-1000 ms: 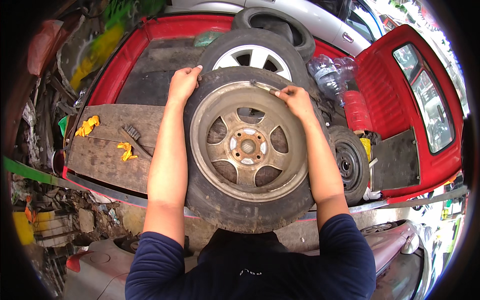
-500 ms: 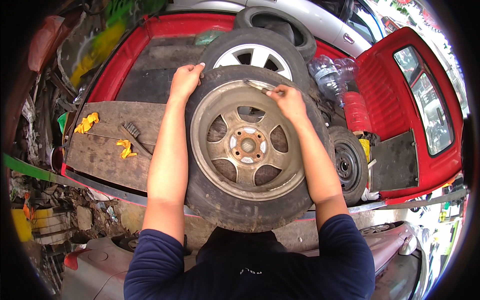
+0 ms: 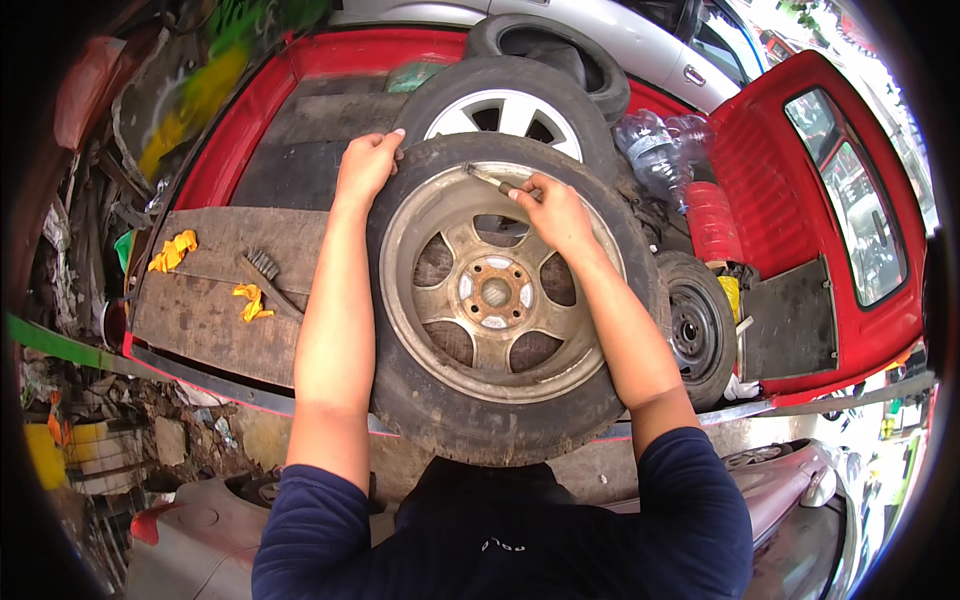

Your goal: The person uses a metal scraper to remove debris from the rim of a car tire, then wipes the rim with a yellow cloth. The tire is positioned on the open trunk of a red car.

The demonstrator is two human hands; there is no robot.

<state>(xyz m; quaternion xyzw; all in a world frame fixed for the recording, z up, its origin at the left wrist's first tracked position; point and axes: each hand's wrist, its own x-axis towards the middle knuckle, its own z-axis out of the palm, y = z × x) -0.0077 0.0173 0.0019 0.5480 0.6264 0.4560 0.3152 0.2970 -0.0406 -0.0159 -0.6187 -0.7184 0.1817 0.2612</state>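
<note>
A dirty alloy wheel (image 3: 490, 345) with its black tyre (image 3: 430, 420) mounted lies in front of me, inner rim up. My right hand (image 3: 555, 212) grips a small brush (image 3: 487, 179) with a dark tip and a pale middle. The brush tip touches the upper edge of the rim, where it meets the tyre. At the tyre's upper left shoulder, my left hand (image 3: 368, 170) is closed, with the tyre's edge seemingly under its fingers; the exact grip is partly hidden.
Behind lies another wheel with a silver rim (image 3: 515, 112), then a loose tyre (image 3: 600, 85). A wire brush (image 3: 265, 268) and yellow rags (image 3: 175, 250) rest on the wooden board (image 3: 215, 330) at left. Plastic bottles (image 3: 655, 155) and a steel wheel (image 3: 692, 335) stand right, inside the red truck bed.
My right hand has moved left along the rim's upper edge, taking the brush tip with it. The left hand and the wheel stay nearly in place.
</note>
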